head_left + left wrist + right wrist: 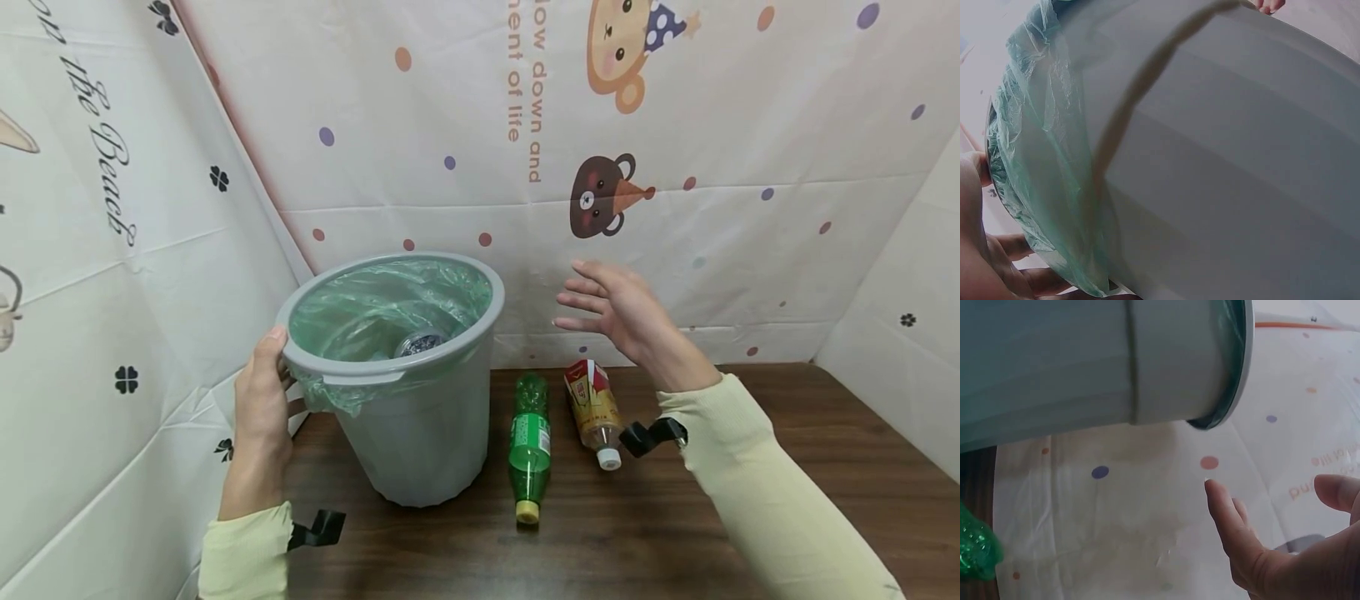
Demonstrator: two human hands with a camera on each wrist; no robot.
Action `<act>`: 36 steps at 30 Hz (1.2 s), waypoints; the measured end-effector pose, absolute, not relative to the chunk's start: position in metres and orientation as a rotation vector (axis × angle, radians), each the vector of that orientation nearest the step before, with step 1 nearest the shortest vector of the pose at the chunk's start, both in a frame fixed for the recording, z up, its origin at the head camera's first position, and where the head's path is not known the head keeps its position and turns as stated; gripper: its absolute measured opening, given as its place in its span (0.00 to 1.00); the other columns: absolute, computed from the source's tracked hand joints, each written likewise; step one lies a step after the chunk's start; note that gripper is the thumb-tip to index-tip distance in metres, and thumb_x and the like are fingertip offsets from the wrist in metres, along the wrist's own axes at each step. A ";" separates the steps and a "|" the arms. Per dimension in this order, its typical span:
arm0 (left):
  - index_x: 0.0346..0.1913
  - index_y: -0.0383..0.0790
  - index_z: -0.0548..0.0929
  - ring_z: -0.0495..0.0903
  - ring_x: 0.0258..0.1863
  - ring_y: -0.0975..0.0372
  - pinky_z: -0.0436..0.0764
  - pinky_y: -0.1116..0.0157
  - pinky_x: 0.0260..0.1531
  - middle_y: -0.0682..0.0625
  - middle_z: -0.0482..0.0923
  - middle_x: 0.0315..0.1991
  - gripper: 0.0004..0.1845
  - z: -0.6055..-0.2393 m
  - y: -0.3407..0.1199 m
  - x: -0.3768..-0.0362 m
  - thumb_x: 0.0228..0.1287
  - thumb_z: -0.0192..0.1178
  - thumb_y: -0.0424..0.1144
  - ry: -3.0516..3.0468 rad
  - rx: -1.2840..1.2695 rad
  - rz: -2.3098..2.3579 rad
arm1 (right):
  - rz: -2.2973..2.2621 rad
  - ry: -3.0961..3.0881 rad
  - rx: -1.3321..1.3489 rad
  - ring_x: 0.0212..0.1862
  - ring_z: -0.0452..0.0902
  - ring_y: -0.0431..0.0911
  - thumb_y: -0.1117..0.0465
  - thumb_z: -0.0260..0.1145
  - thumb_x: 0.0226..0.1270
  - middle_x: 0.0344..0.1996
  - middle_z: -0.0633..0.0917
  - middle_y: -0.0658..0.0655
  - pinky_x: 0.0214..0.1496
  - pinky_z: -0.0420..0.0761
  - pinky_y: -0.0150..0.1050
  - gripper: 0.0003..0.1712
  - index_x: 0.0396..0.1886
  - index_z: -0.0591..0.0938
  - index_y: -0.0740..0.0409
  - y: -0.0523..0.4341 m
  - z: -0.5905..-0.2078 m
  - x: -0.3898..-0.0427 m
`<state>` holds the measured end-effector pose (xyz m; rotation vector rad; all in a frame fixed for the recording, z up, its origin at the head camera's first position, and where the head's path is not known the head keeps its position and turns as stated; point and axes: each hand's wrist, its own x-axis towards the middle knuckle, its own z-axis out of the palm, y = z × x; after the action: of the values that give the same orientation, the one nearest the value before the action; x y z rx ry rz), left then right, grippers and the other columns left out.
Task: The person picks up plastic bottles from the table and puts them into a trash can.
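A grey trash bin (427, 442), lined with a thin green plastic bag (360, 317), stands on the table tilted toward me. Its rim is held at the left by my left hand (261, 400), the thumb on the edge and the fingers beneath; the left wrist view shows this hand (991, 250) against the bag's folds. Inside lies a clear, shiny item with dark contents (422, 342), partly hidden by the rim. My right hand (630, 317) hovers right of the bin, holding nothing, fingers extended. Below it lie a green plastic bottle (529, 450) and a bottle with a red and yellow label (592, 400).
The dark wooden table (750, 500) meets a white patterned cloth (420, 167) hanging at the back, with another patterned cloth (90, 333) close on the left. A black strap (652, 436) hangs from the right sleeve, another strap (318, 529) from the left.
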<state>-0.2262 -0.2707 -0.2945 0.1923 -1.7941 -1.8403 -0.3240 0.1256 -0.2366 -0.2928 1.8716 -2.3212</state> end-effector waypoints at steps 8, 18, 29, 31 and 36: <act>0.59 0.47 0.85 0.81 0.48 0.59 0.80 0.64 0.35 0.52 0.87 0.47 0.26 -0.294 -0.271 -0.227 0.79 0.51 0.64 -1.805 0.200 -1.834 | -2.306 1.888 -0.248 0.66 0.74 0.54 0.48 0.60 0.84 0.78 0.60 0.69 0.59 0.84 0.50 0.44 0.86 0.51 0.58 0.139 -0.249 -0.327; 0.57 0.49 0.85 0.81 0.47 0.59 0.80 0.63 0.34 0.52 0.87 0.47 0.25 -0.295 -0.271 -0.227 0.80 0.51 0.63 -1.799 0.193 -1.824 | -2.281 1.911 -0.165 0.63 0.75 0.53 0.48 0.59 0.84 0.80 0.56 0.70 0.60 0.84 0.49 0.44 0.87 0.50 0.57 0.152 -0.264 -0.332; 0.58 0.46 0.85 0.82 0.43 0.60 0.82 0.65 0.30 0.50 0.87 0.44 0.26 -0.294 -0.270 -0.228 0.80 0.51 0.63 -1.789 0.177 -1.821 | -2.208 1.989 -0.104 0.77 0.62 0.63 0.47 0.54 0.87 0.83 0.51 0.71 0.62 0.82 0.48 0.42 0.87 0.49 0.60 0.169 -0.288 -0.342; 0.57 0.46 0.86 0.82 0.43 0.60 0.83 0.65 0.29 0.50 0.87 0.44 0.26 -0.295 -0.270 -0.228 0.80 0.51 0.63 -1.788 0.173 -1.819 | -2.198 1.997 -0.101 0.79 0.57 0.66 0.48 0.52 0.88 0.83 0.50 0.71 0.63 0.82 0.48 0.41 0.87 0.49 0.61 0.172 -0.293 -0.344; 0.57 0.46 0.86 0.83 0.43 0.60 0.82 0.65 0.29 0.50 0.87 0.44 0.26 -0.295 -0.269 -0.228 0.80 0.51 0.63 -1.785 0.171 -1.820 | -2.146 2.038 -0.062 0.81 0.54 0.67 0.50 0.50 0.88 0.83 0.48 0.73 0.66 0.79 0.53 0.40 0.86 0.49 0.63 0.176 -0.303 -0.348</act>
<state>-0.2276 -0.2695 -0.2948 0.1707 -1.7852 -1.8200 -0.3480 0.1760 -0.3025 -0.0620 2.0378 -2.1461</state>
